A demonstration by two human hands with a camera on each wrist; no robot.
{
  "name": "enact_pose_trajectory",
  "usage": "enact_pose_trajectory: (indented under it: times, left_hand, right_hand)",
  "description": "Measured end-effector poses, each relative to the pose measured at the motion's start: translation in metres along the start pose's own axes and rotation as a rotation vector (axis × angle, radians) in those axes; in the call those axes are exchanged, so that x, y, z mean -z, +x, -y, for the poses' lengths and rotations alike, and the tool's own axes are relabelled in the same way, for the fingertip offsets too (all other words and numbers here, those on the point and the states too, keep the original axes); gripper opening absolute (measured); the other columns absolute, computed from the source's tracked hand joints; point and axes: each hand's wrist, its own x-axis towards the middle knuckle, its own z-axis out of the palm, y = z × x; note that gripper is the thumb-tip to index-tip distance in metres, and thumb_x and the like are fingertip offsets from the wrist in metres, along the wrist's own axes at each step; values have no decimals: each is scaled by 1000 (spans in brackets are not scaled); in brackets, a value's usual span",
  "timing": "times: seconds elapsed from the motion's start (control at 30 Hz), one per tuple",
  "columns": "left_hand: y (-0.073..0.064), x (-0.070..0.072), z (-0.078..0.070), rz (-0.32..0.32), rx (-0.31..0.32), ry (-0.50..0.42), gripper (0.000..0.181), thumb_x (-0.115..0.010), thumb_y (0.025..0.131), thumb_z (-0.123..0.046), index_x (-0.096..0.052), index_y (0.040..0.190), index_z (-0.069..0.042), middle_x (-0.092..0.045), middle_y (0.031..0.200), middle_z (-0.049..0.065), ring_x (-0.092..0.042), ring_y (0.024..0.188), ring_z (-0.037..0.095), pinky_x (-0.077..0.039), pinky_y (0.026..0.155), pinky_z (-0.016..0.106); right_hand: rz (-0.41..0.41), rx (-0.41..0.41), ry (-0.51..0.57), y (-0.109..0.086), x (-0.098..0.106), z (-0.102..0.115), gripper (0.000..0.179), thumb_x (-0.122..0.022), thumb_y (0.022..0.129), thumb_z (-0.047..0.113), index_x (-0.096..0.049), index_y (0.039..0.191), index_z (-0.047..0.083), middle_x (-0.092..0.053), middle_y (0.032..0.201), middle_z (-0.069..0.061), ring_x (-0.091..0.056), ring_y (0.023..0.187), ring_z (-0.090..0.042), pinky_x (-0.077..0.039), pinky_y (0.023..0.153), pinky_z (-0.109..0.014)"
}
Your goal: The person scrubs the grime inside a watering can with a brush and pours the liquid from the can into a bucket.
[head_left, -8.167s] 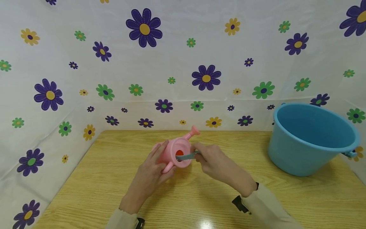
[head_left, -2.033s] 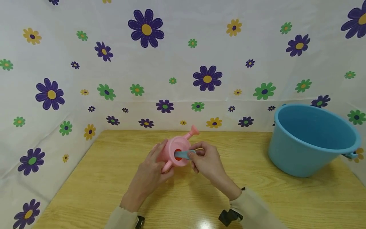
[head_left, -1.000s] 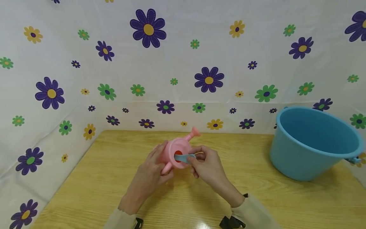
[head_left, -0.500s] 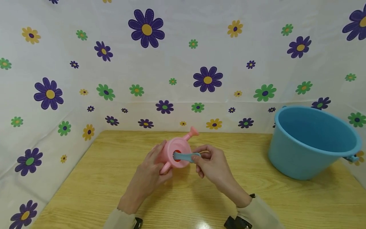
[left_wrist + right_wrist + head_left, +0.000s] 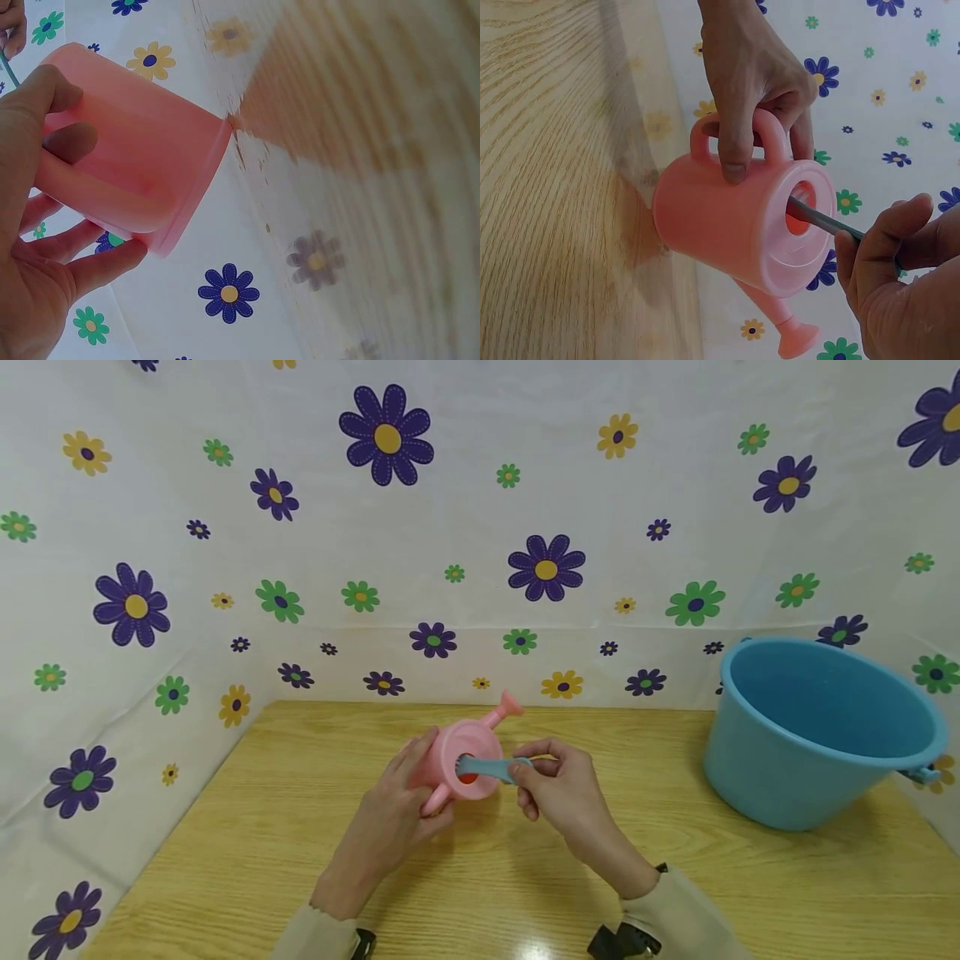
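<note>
A pink watering can (image 5: pixel 476 737) is tilted on the table, its round opening facing me and its spout pointing back right. My left hand (image 5: pixel 386 827) holds it from the left, thumb and fingers around the body and handle (image 5: pixel 776 139). In my right hand (image 5: pixel 570 797), a slim light blue tool (image 5: pixel 487 768) is pinched between thumb and fingers by its wider end. Its narrow end, with small tine-like teeth, reaches into the opening. Red (image 5: pixel 799 225) shows inside the can; the deeper interior is hidden.
A large light blue bucket (image 5: pixel 780 777) stands at the right of the wooden table (image 5: pixel 285 827). Behind and along the left side hangs a white cloth (image 5: pixel 465 510) printed with flowers.
My right hand has drawn slightly to the right, so more of the blue tool shows outside the opening. Earlier its grip was more from above. My left hand and the can stay nearly in place.
</note>
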Motion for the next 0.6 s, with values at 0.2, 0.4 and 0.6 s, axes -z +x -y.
enact_pose_trajectory:
  times: [0.2,0.4,0.6]
  left_hand:
    - [1,-1,-1,-11,-11,15,23,-87,77,-18,-71,63,-10,-50,153,21,-55,136,44,-54,101,46]
    - [0,-1,0,-22,-25,15,24,-87,77,-18,-70,62,-10,-51,153,21,-56,135,44,-54,100,45]
    - [0,-2,1,-49,-45,-5,27,-85,77,-16,-67,58,-11,-51,152,22,-57,134,45,-57,97,43]
  right_hand:
    - [-8,-4,18,5,-3,-5,14,-64,98,3,-62,112,-1,-62,70,-5,-50,52,-12,-44,48,-20]
    - [2,5,31,9,-9,-9,16,-64,98,3,-61,113,-3,-62,68,-4,-50,51,-11,-44,48,-19]
    - [18,23,54,11,-14,-11,17,-64,97,3,-61,113,-4,-60,66,-5,-48,50,-12,-44,48,-19]
